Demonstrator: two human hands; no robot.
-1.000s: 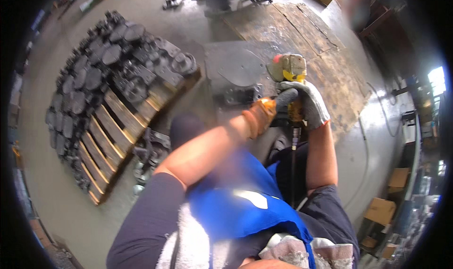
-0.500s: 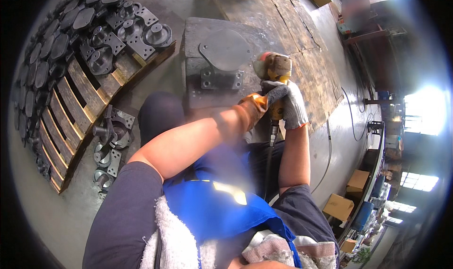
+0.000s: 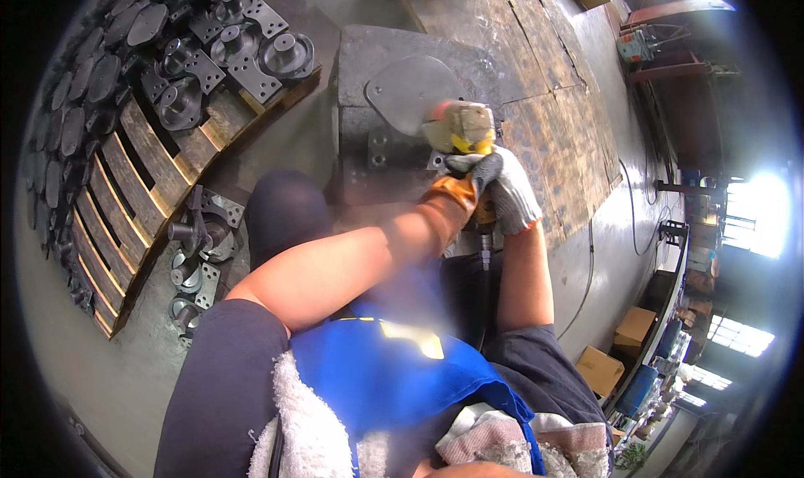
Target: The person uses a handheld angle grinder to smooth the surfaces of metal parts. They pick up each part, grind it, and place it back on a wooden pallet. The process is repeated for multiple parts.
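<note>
Gripping a yellow tool [image 3: 476, 131] near the rounded plate [image 3: 407, 88] edge—open boards [image 3: 574, 143] rightward.

Metal parts [image 3: 230, 46], wooden pallet [image 3: 179, 172] and power tool [image 3: 474, 129] mark a workshop.

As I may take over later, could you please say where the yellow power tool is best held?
Probably by the tool's body behind the head, from the right, where the right hand wraps it: the head's blurred end points left, toward the flat plate.
</note>
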